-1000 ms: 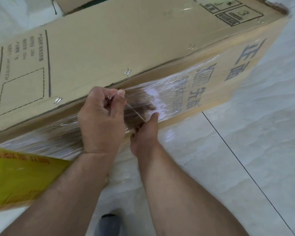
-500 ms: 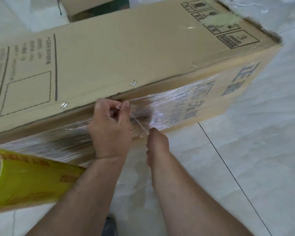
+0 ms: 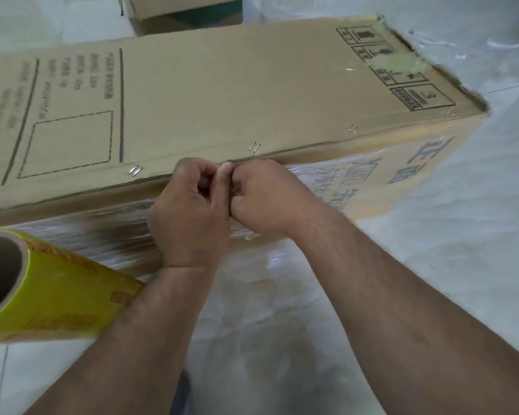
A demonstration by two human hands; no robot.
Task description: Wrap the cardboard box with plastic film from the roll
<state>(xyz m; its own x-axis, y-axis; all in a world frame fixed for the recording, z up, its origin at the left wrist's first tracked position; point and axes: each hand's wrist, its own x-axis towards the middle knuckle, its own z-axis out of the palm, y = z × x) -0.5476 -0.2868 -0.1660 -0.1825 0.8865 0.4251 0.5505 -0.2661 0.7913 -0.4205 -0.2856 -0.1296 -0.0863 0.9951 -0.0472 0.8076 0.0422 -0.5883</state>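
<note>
A long cardboard box point(image 3: 222, 94) lies on the floor, its near side covered with shiny plastic film point(image 3: 102, 235). My left hand point(image 3: 189, 214) and my right hand point(image 3: 264, 199) meet at the box's upper front edge, fingers curled and pinching a thin strand of film between them. The strand itself is hidden by the fingers. The yellow film roll point(image 3: 51, 295) sits at the lower left under my left forearm, its hollow core facing me.
A smaller cardboard box point(image 3: 186, 10) stands behind the long one. Pale tiled floor point(image 3: 432, 265) spreads to the right and toward me. Loose clear plastic point(image 3: 462, 40) lies at the far right. Staples dot the box's top seam.
My right hand rose from the lower part of the film-covered side to meet my left hand at the box's top edge. The view pulled back, showing more of the box top.
</note>
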